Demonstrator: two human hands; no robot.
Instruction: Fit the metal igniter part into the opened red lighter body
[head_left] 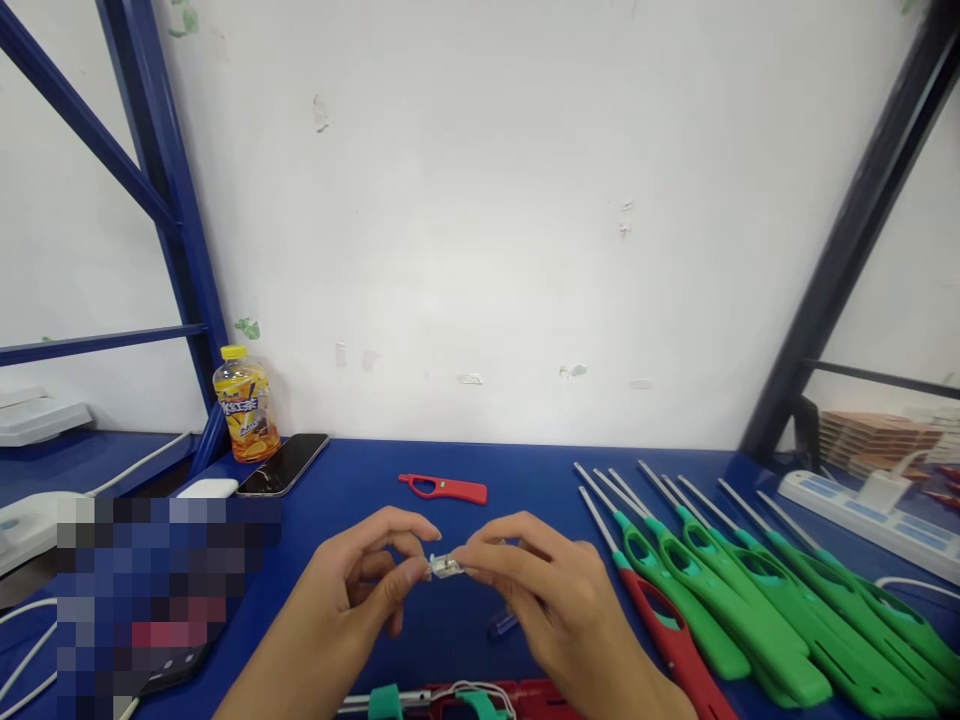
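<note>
My left hand (367,580) and my right hand (551,585) meet above the blue table. Between them is a small clear plastic part (448,567) with a whitish metallic piece in it. Its right end sits pinched in my right fingertips, while the left thumb is against its left end and the left index finger curves above. Below the hands, at the lower edge, lies an opened red lighter body (536,697) with teal pieces (386,702), a metal rod and white wires, partly cut off. A bluish translucent piece (502,624) rests beside my right hand, partly hidden by it.
Behind the hands lies a red lighter casing (457,490). Several green long-necked lighters (765,600) and a red one (671,640) fill the right side. A power strip (877,520) is beyond them. At left stand a drink bottle (246,410) and a phone (285,465).
</note>
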